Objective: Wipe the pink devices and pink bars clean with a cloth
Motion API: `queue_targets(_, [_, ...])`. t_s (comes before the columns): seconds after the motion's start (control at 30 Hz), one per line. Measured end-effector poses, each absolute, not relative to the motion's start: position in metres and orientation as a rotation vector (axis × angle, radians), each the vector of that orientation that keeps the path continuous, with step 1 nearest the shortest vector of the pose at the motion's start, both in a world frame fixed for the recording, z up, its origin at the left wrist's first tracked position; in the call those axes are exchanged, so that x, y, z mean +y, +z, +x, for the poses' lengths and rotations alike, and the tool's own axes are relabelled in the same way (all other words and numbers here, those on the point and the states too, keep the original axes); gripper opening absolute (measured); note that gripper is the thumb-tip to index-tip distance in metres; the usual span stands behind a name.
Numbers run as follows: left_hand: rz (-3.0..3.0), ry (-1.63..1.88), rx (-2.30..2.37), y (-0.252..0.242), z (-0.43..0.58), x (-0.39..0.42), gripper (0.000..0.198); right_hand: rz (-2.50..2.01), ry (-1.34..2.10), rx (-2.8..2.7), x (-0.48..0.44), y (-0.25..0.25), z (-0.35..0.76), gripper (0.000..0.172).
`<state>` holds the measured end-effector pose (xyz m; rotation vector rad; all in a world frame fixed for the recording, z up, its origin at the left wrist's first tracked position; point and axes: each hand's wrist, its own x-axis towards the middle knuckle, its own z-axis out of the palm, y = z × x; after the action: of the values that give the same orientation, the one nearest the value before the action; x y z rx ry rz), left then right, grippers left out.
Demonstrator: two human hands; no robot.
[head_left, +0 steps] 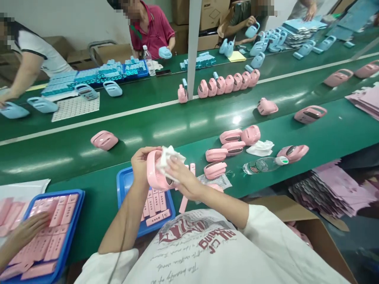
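Note:
My left hand [141, 161] is closed round a pink plastic device [156, 173], holding it up over a blue tray [124, 185]. My right hand [182, 175] presses a crumpled white cloth [168, 157] against the device's face. The tray below holds several pink remote-like panels [155, 203]. Just to the right, a cluster of pink devices [227, 148] lies on the green belt [177, 130], with another white cloth [260, 148] and a lying water bottle [262, 164] beside them.
Another person's hand [25, 230] rests in a second blue tray [63, 244] at lower left. A lone pink device [104, 140] lies on the belt. Across it, people handle blue devices [112, 88]. An open cardboard box [310, 228] stands at lower right.

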<state>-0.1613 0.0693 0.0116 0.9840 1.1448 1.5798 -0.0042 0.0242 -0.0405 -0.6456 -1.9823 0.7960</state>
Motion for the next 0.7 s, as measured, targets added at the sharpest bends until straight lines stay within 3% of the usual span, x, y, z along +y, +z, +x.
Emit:
queue_targets(0.1, [0.925,1.577,1.172,0.023,-0.162,0.046,0.024,-0.421,0.585,-2.103,0.013,-0.032,-0.005,0.048])
queue_targets(0.23, [1.003,1.57,1.113,0.042,-0.157,0.018,0.022,-0.527,0.667,-1.927,0.009,-0.026,0.004,0.051])
queue_targets(0.4, [0.818,1.507,1.082,0.058,-0.153,0.004,0.023,-0.353,0.705,-2.044,-0.015,-0.016,0.006,0.054])
queue_targets(0.53, [0.822,1.396,0.951,0.053,-0.152,-0.007,0.016,-0.675,1.317,-1.456,-0.029,-0.011,-0.002,0.058])
queue_targets(0.7, [0.867,1.32,0.965,0.047,-0.144,-0.01,0.02,-0.709,1.976,-0.698,-0.042,-0.005,-0.008,0.058])
